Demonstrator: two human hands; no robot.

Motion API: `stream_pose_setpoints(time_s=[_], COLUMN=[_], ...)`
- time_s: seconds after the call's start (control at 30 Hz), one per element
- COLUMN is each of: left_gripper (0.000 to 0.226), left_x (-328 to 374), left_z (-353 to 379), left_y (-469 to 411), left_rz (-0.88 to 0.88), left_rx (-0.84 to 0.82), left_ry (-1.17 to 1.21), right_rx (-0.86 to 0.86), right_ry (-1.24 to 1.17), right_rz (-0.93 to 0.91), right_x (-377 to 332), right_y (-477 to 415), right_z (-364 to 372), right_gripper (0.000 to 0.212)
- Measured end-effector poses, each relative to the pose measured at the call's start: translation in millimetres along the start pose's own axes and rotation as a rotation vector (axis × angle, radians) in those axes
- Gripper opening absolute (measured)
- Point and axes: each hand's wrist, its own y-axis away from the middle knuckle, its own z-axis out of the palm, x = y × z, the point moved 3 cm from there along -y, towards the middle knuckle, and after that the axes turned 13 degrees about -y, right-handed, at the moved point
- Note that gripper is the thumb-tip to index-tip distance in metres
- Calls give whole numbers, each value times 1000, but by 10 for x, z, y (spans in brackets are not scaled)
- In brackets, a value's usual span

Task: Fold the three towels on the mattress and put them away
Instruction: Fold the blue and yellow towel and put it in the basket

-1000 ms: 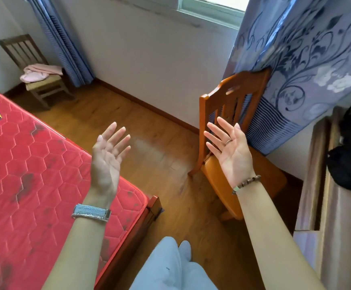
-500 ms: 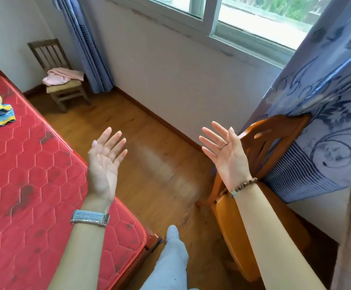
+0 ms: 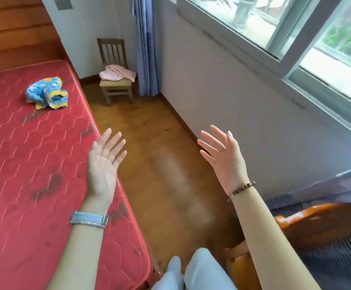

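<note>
A crumpled blue and yellow towel [image 3: 46, 93] lies on the red mattress [image 3: 28, 164], far from me near its right edge. A pink towel [image 3: 117, 73] is draped on the seat of a small dark wooden chair [image 3: 116, 80] in the far corner. My left hand [image 3: 105, 164] is raised palm up over the mattress's right edge, fingers spread, holding nothing. My right hand [image 3: 222, 160] is raised over the floor, fingers apart and empty. No third towel is in view.
An orange wooden chair [image 3: 308, 231] stands at my lower right, partly under a blue patterned curtain [image 3: 338, 189]. A strip of wooden floor [image 3: 160, 160] runs between the mattress and the window wall. A striped curtain [image 3: 146, 49] hangs by the corner. A wooden headboard [image 3: 17, 32] is behind the mattress.
The view has swung left and up: the orange chair slid to the lower right, and the blue towel and far chair came nearer the centre. Both hands stay raised and empty.
</note>
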Motion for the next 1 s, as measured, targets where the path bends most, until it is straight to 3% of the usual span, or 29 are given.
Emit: stream_pose_setpoints(time_s=[0.47, 0.8, 1.0], left_gripper=[52, 50, 50], left_x=[249, 369, 379], left_z=[-569, -666, -682], left_y=[-681, -1646, -2145], left_rz=[115, 123, 116], left_rx=[430, 653, 704], left_ry=[11, 24, 11], right_rx=[-419, -543, -593], right_ry=[177, 214, 227], right_rz=[282, 420, 428], right_x=[619, 757, 856], right_y=[-1574, -2883, -3444], right_z=[1379, 2176, 2448], right_gripper=[47, 45, 46])
